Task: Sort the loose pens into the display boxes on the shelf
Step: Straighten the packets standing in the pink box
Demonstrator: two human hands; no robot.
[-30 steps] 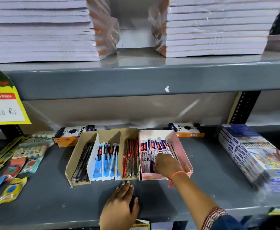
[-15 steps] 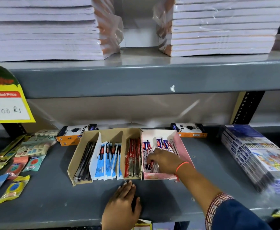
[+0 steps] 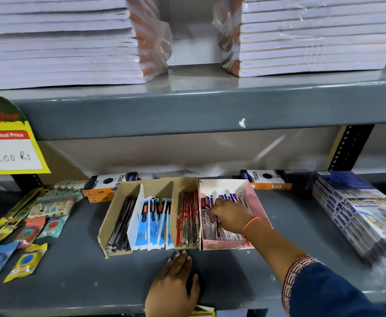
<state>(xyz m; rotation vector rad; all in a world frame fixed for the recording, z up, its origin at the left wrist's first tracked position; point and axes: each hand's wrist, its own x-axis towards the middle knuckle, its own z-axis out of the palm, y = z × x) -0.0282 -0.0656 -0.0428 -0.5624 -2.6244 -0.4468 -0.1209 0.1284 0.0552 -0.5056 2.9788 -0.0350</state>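
While the packaged pens [image 3: 207, 219] stand packed in the pink display box [image 3: 259, 204] on the grey shelf [image 3: 73, 277], I see the right hand [image 3: 229, 215] down among them, fingers curled into the packets; whether it actually pinches one I cannot tell. Touching that box's left side sits a brown cardboard box [image 3: 106, 223] with black, blue and red pens. The left hand [image 3: 172, 287] lies flat and empty, palm down, just before the boxes.

A pink display box [image 3: 259, 200] is seen beside a brown one [image 3: 109, 216], on a grey shelf [image 3: 73, 277]; red pens [image 3: 187, 216] are shown.
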